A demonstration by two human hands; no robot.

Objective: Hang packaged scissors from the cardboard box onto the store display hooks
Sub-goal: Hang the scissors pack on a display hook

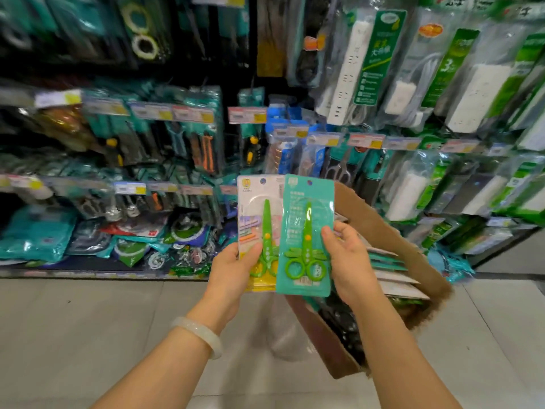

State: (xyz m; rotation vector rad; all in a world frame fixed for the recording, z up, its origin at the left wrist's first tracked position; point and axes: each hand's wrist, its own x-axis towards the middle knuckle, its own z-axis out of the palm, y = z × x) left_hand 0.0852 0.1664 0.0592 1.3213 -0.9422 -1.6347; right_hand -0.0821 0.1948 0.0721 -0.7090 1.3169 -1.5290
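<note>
I hold two packs of green scissors upright side by side in front of the display. My left hand [236,268] grips the white-backed pack [256,211] at its lower left edge, thumb across the front. My right hand [348,261] pinches the teal-backed pack [305,231] at its right edge; this pack overlaps the white one. Below and to the right stands the open cardboard box [392,240] with several more packs inside. Display hooks with hanging packaged tools [188,134] fill the wall ahead; the hooks themselves are blurred.
Packaged power strips [365,63] hang at the upper right. Loose packets [132,240] lie heaped on the bottom shelf at the left. A clear plastic bag [286,329] lies on the pale tiled floor [88,320] beside the box.
</note>
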